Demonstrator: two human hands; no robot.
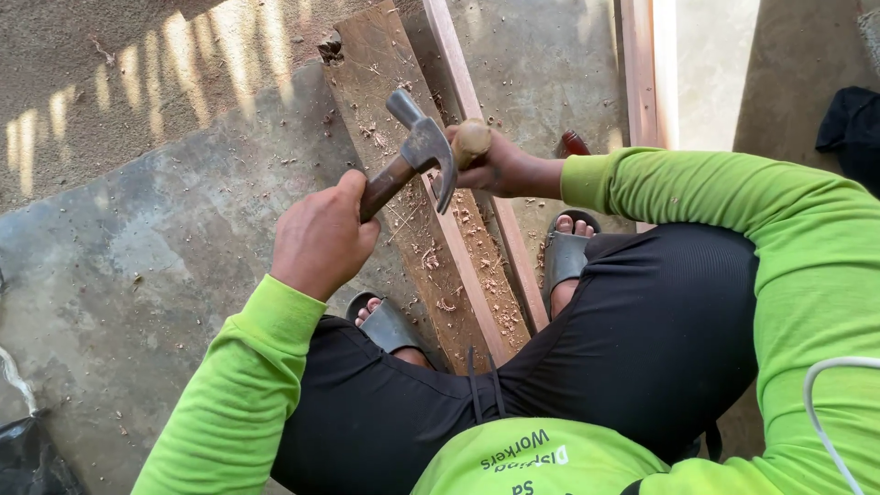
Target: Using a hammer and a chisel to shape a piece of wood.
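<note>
- Steel claw hammer (417, 151) with a brown handle was clamped in the left hand (321, 240), its head raised just beside the right hand.
- Right hand (500, 168) was closed around a rounded wooden handle (471, 140), probably a chisel's, held over a narrow wooden strip (478, 220).
- That strip lay on a wider brown plank (380, 92), both strewn with wood chips (490, 293).
- Both boards ran between the person's feet in grey sandals (564, 257) on a concrete floor (137, 266).
- Bright green sleeves (243, 385) covered both arms.
</note>
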